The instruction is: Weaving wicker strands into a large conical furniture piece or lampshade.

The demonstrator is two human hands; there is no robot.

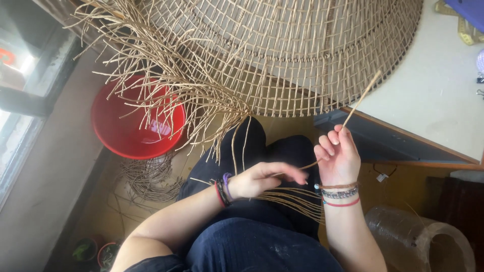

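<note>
Weave [282, 50], big, open-mesh, tan, domed, fills top of head view; its edge rests on the table [433, 95] at right, w/ loose unwoven ends hanging off its lower left edge, some down to the lap. Right hand [339, 157] raised, palm toward cam, fingers curled shut on a strand [360, 98]: thin tan strip, pinched approx at its lower part, running up-right from the fingertips toward the weave rim, tip near the rim, can't tell if touching. Short bit of strand also pokes out left below the hand. Left hand [262, 179] lower, lying across the lap, fingers stretched right and loosely together, tips just beside the right hand's heel; looks to be touching the strand's lower end, not a firm grip, exact hold unclear. Bundle [297, 199] of more strands lies across the lap under both wrists, fanning out to the right. Bead and cord bracelets on both wrists. Person sits in dark trousers. Red bowl [128, 126] on floor at left, behind the hanging ends; coil [151, 179] of thin strands just below it. Clear plastic jar [423, 239] on its side at lower right. Small plant pots [96, 252] at bottom left by the wall.
</note>
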